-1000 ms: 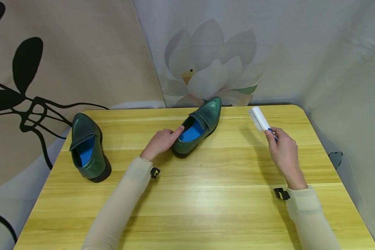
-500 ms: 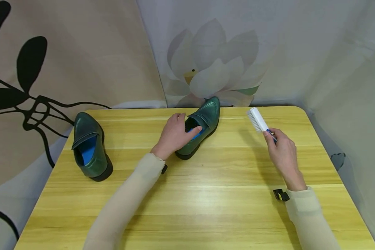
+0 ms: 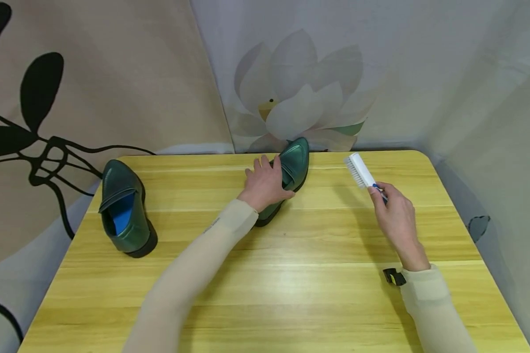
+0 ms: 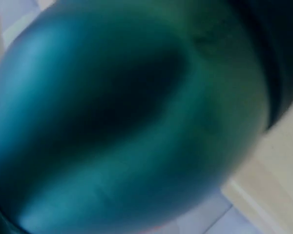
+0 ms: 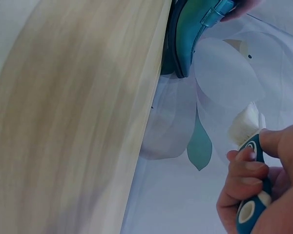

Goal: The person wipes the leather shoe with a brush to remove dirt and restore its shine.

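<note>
My left hand [image 3: 266, 187] lies over the opening of a dark green loafer [image 3: 297, 159], fingers spread toward its far left side and thumb across to its right edge. The hand hides most of the blue insole. Blurred green leather of the loafer [image 4: 127, 122] fills most of the left wrist view. My right hand [image 3: 395, 215] grips a brush [image 3: 360, 169] by its blue-and-white handle, held up on the right with the white bristles facing left. In the right wrist view the fingers curl round the handle [image 5: 254, 204]. The second green loafer [image 3: 125, 211] stands at the left, its blue insole showing.
The light wooden table [image 3: 318, 294] has its back edge close to a pale curtain [image 3: 402, 73] printed with a flower. The held-over loafer's toe reaches that back edge. The second loafer is near the left table edge.
My left hand has left the loafer's heel rim and moved right and forward over its opening, fingers spreading. The loafer's heel has shifted slightly right. The brush has drifted slightly left.
</note>
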{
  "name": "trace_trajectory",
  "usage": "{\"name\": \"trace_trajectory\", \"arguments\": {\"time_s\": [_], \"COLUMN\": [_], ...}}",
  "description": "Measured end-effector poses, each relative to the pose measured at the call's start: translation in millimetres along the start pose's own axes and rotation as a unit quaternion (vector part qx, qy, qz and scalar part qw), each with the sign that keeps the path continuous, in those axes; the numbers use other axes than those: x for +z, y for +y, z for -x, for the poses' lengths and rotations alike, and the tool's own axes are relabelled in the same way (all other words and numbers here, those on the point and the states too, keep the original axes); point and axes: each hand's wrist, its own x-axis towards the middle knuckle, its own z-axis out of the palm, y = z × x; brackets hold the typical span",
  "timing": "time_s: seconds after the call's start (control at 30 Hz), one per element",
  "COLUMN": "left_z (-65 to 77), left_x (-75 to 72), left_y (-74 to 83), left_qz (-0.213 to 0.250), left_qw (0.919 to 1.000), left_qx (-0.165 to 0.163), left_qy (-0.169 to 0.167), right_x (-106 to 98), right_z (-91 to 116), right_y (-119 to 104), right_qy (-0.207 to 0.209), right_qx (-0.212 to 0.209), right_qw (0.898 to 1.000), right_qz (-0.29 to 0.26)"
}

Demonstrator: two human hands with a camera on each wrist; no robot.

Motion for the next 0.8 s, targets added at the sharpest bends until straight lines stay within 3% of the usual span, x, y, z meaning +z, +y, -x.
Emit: {"name": "trace_trajectory", "arguments": {"time_s": [0.13, 0.27, 0.53, 0.8], "left_z": [-0.2, -0.8, 8.4, 37.5], "left_x": [-3.3, -4.4, -4.3, -11.0], "left_y": [1.0, -0.5, -12.8, -35.5], "left_qz": [0.053, 0.070, 0.102, 0.190], "left_qw": [0.9979, 0.9966, 0.9945, 0.9771], "left_qx": [-0.010, -0.014, -0.005, -0.034], "left_qy": [-0.034, -0.042, 0.021, 0.089], "right_x": [-0.5, -0.1, -0.4, 2.0], "right_z": [0.0, 0.3, 1.4, 0.5], "right_y": [-1.2, -1.5, -3.0, -8.1], "right_qy": [0.000, -0.002, -0.009, -0.015], "right_qx": [0.001, 0.001, 0.000, -0.002], "right_qw": [1.000, 1.000, 1.000, 1.000], "right_qz": [-0.002, -0.002, -0.006, -0.010]}}
